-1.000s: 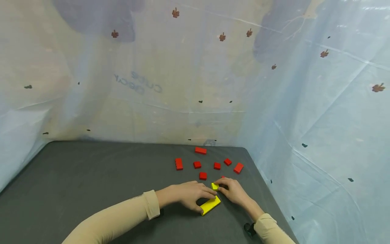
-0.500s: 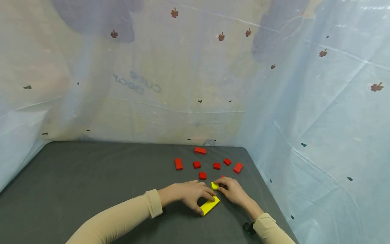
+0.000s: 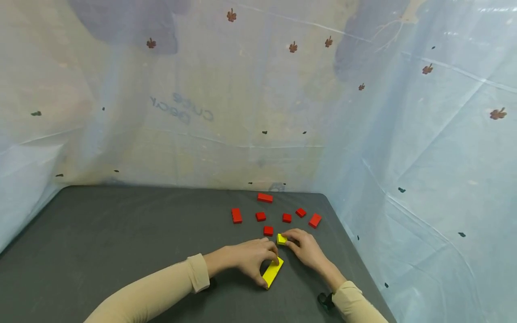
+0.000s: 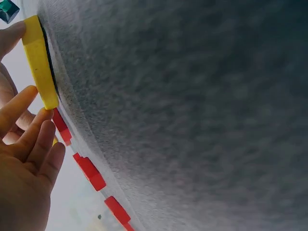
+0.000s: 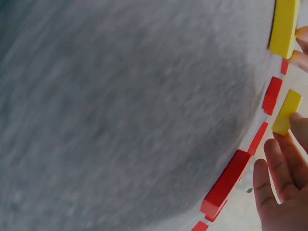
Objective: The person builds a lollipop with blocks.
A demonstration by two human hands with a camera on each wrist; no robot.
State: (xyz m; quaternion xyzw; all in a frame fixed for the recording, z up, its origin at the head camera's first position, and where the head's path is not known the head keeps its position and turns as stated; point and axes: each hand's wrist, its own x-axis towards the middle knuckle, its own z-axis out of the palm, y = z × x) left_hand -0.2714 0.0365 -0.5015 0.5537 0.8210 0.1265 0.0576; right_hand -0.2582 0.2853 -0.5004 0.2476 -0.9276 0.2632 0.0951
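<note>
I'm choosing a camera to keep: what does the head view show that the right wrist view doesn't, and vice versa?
Only the head view: both tan sleeves and the brown leaf-shaped marks.
Only the right wrist view: the palm side of the right hand.
Both: the left hand holding the long yellow block, the small yellow block, and red blocks.

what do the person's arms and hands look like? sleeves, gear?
Left sleeve and right sleeve: long, beige, each ending in a wide cuff. Left hand and right hand: bare, no gloves. A small dark item with a greenish tint shows by the right sleeve; can't tell what it is.
</note>
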